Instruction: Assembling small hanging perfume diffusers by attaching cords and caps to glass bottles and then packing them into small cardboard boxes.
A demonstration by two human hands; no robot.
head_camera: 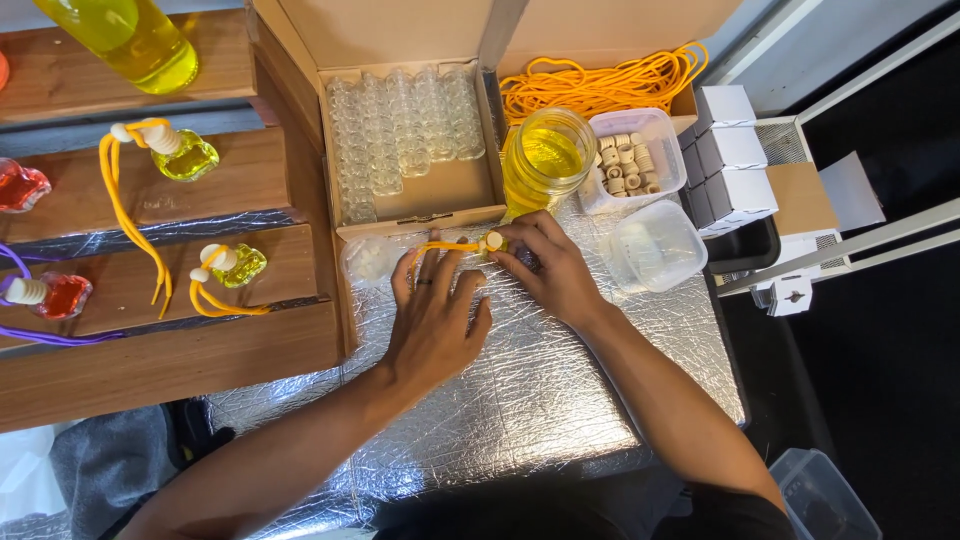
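Observation:
My right hand (552,270) grips a small glass bottle with a wooden cap (494,241), held low over the silver foil table (540,400). A yellow cord (450,246) runs left from the cap. My left hand (432,322) lies over that cord with fingers spread and pinches it near the cap. Right behind my hands stands a glass jar of yellow liquid (545,160).
An open cardboard box (420,195) holds several empty small bottles; a second one holds yellow cords (600,85). Tubs of wooden caps (630,160) and of white parts (655,245) sit right. Finished yellow bottles (232,265) rest on wooden steps (150,290) at left. White boxes (730,150) stand far right.

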